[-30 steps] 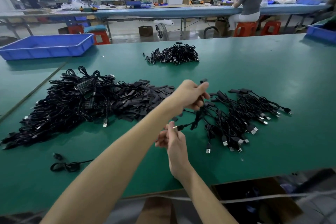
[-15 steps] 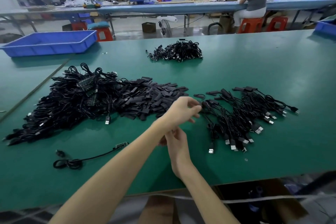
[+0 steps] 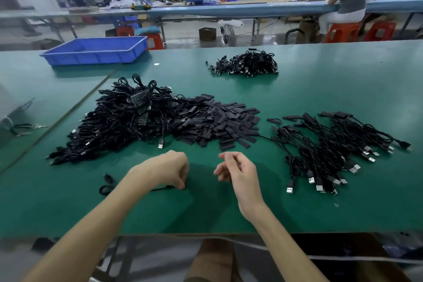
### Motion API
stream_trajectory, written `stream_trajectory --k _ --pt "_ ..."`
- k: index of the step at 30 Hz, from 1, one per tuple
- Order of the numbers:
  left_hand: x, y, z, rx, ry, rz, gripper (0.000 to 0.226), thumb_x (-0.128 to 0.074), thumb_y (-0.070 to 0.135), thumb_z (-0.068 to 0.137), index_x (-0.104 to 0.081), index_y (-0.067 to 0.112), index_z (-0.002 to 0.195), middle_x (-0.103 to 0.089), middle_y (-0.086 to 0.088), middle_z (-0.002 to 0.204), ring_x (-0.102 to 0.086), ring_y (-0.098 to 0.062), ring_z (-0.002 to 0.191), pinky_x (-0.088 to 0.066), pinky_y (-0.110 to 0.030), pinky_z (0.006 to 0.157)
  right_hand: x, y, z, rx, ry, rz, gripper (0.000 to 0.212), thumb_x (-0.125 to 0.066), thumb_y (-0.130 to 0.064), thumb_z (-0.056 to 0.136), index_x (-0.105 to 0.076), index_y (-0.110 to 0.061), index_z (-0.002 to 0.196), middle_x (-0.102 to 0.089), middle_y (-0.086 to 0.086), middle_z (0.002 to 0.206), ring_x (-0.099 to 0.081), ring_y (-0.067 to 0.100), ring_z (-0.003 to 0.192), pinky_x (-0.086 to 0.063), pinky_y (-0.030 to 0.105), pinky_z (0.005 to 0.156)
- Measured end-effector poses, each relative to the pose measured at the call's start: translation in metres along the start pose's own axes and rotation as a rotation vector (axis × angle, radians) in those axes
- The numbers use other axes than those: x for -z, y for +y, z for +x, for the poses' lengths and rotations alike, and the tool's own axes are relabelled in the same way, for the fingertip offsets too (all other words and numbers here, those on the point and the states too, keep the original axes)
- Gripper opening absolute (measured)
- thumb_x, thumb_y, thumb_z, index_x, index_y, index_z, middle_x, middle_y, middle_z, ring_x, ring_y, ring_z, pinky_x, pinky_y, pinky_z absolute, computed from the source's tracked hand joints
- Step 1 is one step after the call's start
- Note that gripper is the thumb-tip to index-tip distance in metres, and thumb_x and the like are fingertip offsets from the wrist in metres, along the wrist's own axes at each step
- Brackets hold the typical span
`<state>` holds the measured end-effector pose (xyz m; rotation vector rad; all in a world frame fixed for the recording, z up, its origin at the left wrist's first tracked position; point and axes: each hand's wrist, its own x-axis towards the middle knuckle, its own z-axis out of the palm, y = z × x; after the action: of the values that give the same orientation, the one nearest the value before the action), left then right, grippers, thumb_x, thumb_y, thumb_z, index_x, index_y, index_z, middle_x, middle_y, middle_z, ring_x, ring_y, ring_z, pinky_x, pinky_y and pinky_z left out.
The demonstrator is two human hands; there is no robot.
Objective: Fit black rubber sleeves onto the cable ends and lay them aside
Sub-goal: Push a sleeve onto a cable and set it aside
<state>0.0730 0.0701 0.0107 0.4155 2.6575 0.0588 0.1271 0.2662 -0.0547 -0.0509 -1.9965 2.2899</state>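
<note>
Left hand (image 3: 167, 170), lower left of centre, fingers pinching the end of the loose cable (image 3: 162, 188) on the counter (image 3: 206, 213); right hand (image 3: 238, 173) hovers empty, fingers loosely curled. Smart play: take one sleeve from the mid-frame sleeve pile (image 3: 217, 123), slide it on straight

Bare green surface (image 3: 206, 213) lies open near; cable heap (image 3: 114, 126), sleeve pile (image 3: 219, 121) and finished cables (image 3: 332, 151) block farther reach.

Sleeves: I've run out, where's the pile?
Head view, centre: the sleeves lie between the cable heap, left, and the laid-out cables, right.
</note>
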Motion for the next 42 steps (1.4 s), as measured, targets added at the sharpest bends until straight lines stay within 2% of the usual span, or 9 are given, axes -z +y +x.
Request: stream_trajectory --k 4,7,12,16,19,23,29,34,42 --pt "-0.001 0.008 0.003 -0.146 0.129 -0.16 0.021 -0.081 0.017 0.08 -0.064 0.028 0.077 -0.064 0.013 0.074 -0.06 -0.009 0.069 -0.044 -0.027 0.063 0.001 0.002 0.001 0.022 -0.013 -0.043 0.013 -0.054 -0.015 0.107 -0.067 -0.009 0.106 -0.074 0.007 0.078 -0.065 0.012 0.067 -0.05 0.02 0.063" --pt "0.006 0.025 0.001 -0.357 0.171 -0.642 0.024 -0.079 0.003 0.083 -0.068 0.023 0.077 -0.069 0.005 0.069 -0.065 -0.015 0.064 -0.054 -0.027 0.066 0.001 0.004 0.003 0.046 -0.051 -0.108 0.017 -0.055 -0.024 0.108 -0.071 -0.02 0.11 -0.077 0.0 0.095 -0.07 0.012 0.09 -0.055 0.026 0.079" --pt "0.006 0.042 0.007 -0.516 0.31 -1.025 0.013 -0.071 -0.005 0.089 -0.067 0.007 0.086 -0.067 -0.005 0.074 -0.065 -0.023 0.066 -0.057 -0.037 0.066 -0.001 -0.002 0.0 -0.001 -0.156 0.008 0.051 -0.039 -0.053 0.107 -0.079 -0.021 0.111 -0.079 -0.002 0.109 -0.071 0.011 0.111 -0.05 0.017 0.096" --pt "0.001 0.043 0.018 -0.442 0.402 -0.928 0.021 -0.069 -0.009 0.087 -0.068 0.011 0.081 -0.068 -0.001 0.067 -0.063 -0.017 0.062 -0.054 -0.035 0.062 0.001 -0.002 -0.001 -0.011 -0.144 0.027 0.05 -0.043 -0.053 0.105 -0.081 -0.022 0.101 -0.079 0.003 0.084 -0.073 0.011 0.08 -0.053 0.017 0.077" --pt "0.003 0.038 0.024 -0.43 0.432 -0.859 0.021 -0.073 -0.003 0.087 -0.07 0.017 0.081 -0.07 0.002 0.069 -0.064 -0.012 0.064 -0.05 -0.029 0.058 0.003 -0.001 0.001 -0.013 -0.086 0.017 0.044 -0.05 -0.052 0.1 -0.08 -0.02 0.096 -0.062 -0.003 0.065 -0.056 0.009 0.064 -0.045 0.016 0.068" --pt "0.009 0.023 0.039 -0.343 0.485 -0.747 0.021 -0.071 0.001 0.091 -0.073 0.021 0.087 -0.072 0.001 0.08 -0.067 -0.009 0.069 -0.053 -0.03 0.058 0.005 0.0 0.001 -0.001 -0.022 0.091 0.037 -0.06 -0.044 0.097 -0.068 -0.01 0.085 -0.056 -0.001 0.065 -0.05 0.01 0.065 -0.044 0.02 0.07" --pt "0.013 0.01 0.076 -0.129 0.682 -0.374 0.017 -0.064 0.011 0.097 -0.068 0.016 0.113 -0.056 -0.001 0.113 -0.058 -0.021 0.101 -0.051 -0.041 0.089 0.005 -0.001 0.0 0.006 -0.062 0.159 0.028 -0.059 -0.028 0.104 -0.066 -0.002 0.097 -0.074 0.011 0.082 -0.07 0.021 0.078 -0.058 0.031 0.081" --pt "0.011 0.015 0.096 -0.145 0.609 -0.018 0.031 -0.071 0.022 0.094 -0.064 0.017 0.124 -0.051 -0.003 0.118 -0.047 -0.023 0.119 -0.052 -0.044 0.081 0.005 -0.003 -0.001 0.009 -0.067 0.132 0.027 -0.06 -0.031 0.102 -0.065 -0.006 0.095 -0.064 0.007 0.066 -0.059 0.018 0.064 -0.052 0.028 0.068" --pt "0.002 0.015 0.095 -0.236 0.791 -0.054 0.023 -0.072 0.024 0.093 -0.072 0.012 0.111 -0.06 -0.003 0.117 -0.052 -0.025 0.115 -0.042 -0.041 0.099 0.005 -0.001 0.0 0.021 -0.035 0.104 0.022 -0.058 -0.024 0.106 -0.069 -0.008 0.095 -0.061 0.001 0.066 -0.054 0.013 0.063 -0.049 0.022 0.067"
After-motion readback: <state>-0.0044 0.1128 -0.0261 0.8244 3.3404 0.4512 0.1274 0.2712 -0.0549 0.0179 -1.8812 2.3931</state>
